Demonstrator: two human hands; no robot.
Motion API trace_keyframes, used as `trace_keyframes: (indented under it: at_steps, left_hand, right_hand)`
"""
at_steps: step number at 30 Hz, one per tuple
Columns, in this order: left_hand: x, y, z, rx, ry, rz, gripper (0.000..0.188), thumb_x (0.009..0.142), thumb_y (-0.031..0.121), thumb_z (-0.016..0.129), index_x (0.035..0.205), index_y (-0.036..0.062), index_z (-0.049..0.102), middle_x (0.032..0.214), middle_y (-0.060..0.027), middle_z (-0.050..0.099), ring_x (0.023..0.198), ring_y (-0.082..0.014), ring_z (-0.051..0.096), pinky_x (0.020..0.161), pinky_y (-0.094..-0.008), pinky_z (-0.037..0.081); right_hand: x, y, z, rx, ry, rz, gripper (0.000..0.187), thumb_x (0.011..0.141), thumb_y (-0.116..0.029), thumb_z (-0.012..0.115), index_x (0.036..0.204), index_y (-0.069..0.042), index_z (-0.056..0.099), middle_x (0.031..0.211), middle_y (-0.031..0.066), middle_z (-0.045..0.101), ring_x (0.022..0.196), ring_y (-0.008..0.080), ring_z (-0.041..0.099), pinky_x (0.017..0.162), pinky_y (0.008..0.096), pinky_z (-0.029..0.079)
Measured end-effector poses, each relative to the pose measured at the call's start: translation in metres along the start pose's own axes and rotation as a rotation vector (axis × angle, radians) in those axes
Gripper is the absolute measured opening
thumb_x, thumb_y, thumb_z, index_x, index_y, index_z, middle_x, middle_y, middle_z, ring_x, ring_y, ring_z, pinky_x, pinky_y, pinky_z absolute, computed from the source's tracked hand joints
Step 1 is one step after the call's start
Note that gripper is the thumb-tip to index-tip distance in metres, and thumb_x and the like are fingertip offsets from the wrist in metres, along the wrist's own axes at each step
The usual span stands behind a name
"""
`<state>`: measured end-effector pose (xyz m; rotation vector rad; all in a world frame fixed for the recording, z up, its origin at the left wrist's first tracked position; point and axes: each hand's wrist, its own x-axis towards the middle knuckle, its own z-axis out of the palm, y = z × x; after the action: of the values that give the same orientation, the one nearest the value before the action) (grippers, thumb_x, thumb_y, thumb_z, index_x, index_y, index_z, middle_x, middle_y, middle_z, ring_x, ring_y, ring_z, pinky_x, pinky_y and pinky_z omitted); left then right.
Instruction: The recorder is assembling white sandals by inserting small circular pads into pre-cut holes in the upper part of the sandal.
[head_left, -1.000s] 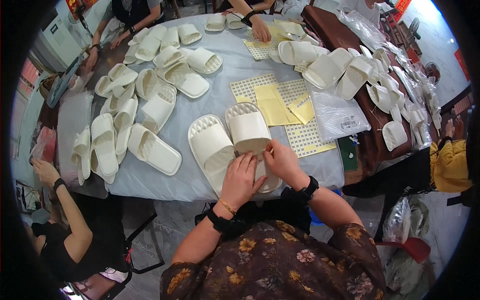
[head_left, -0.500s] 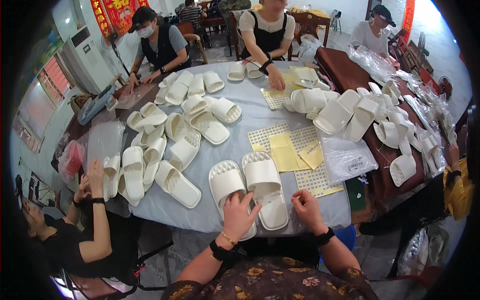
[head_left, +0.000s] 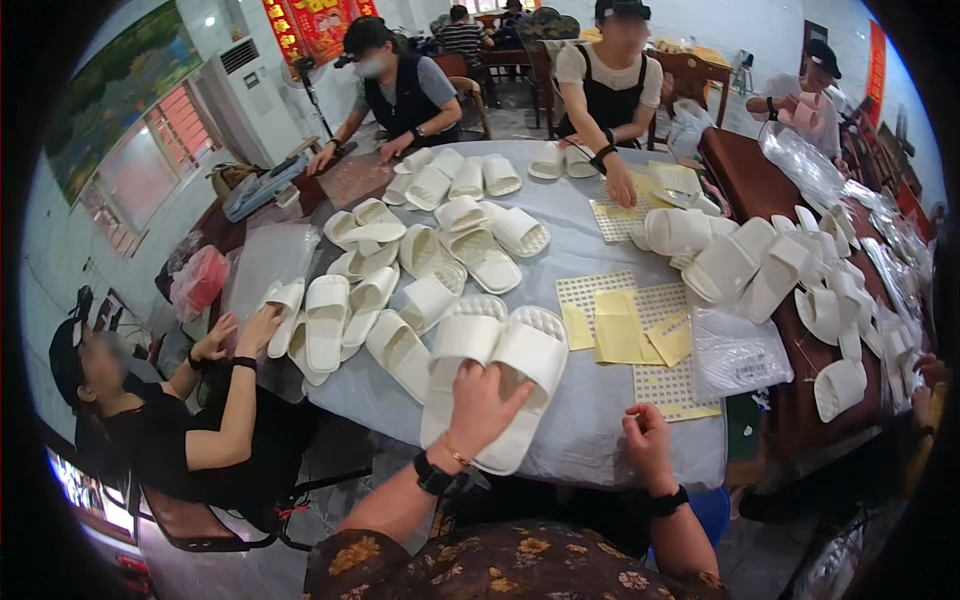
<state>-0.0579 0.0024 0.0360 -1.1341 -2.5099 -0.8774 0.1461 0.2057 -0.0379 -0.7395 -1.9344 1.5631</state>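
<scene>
2 white slippers (head_left: 531, 357) are clamped together in the left hand (head_left: 484, 408) at lower centre frame, while the right hand (head_left: 648, 445), fingers curled in, is held apart at lower right, near yellow label sheets (head_left: 677, 391).

A pale grey cover (head_left: 592, 415) drapes the worktop (head_left: 550, 200). White slide sandals (head_left: 327, 320) crowd its left side; printed label sheets (head_left: 685, 388) and yellow backing papers (head_left: 618, 335) overlap toward the right.

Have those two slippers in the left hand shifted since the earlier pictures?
Yes. Against the yellow paper on the table, the two slippers in the left hand have moved left, away from it.
</scene>
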Motion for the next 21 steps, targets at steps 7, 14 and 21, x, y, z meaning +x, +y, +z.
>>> trace_keyframes:
  at_steps: [7, 14, 21]
  left_hand:
    - [0.126, -0.086, -0.120, 0.224, 0.145, -0.153, 0.055, 0.081, 0.044, 0.072, 0.108, -0.0039, 0.066, 0.106, -0.0286, 0.059, 0.101, -0.0410, 0.055, 0.086, -0.0477, 0.046]
    - [0.094, 0.006, -0.117, -0.031, 0.014, 0.129, 0.057, 0.083, 0.036, 0.074, 0.128, 0.0040, 0.061, 0.142, -0.0229, 0.048, 0.133, -0.0385, 0.044, 0.110, -0.0427, 0.036]
    - [0.044, 0.120, -0.199, -0.570, 0.053, 0.695, 0.044, 0.080, 0.029, 0.079, 0.119, 0.0122, 0.069, 0.134, -0.0225, 0.055, 0.129, -0.0406, 0.046, 0.105, -0.0450, 0.038]
  right_hand:
    - [-0.002, 0.006, 0.000, -0.043, 0.008, -0.041, 0.009, 0.088, -0.008, 0.066, 0.093, -0.002, 0.062, 0.061, 0.0003, 0.053, 0.055, 0.0078, 0.047, 0.052, 0.0258, 0.039]
    - [-0.004, 0.000, -0.003, -0.041, 0.003, -0.012, 0.006, 0.090, -0.008, 0.064, 0.091, -0.002, 0.062, 0.065, -0.0048, 0.053, 0.059, 0.0027, 0.045, 0.053, 0.0213, 0.037]
    - [-0.005, -0.005, -0.004, -0.031, -0.007, 0.011, 0.007, 0.091, -0.009, 0.063, 0.092, -0.001, 0.063, 0.067, -0.0045, 0.054, 0.061, 0.0030, 0.046, 0.055, 0.0215, 0.039]
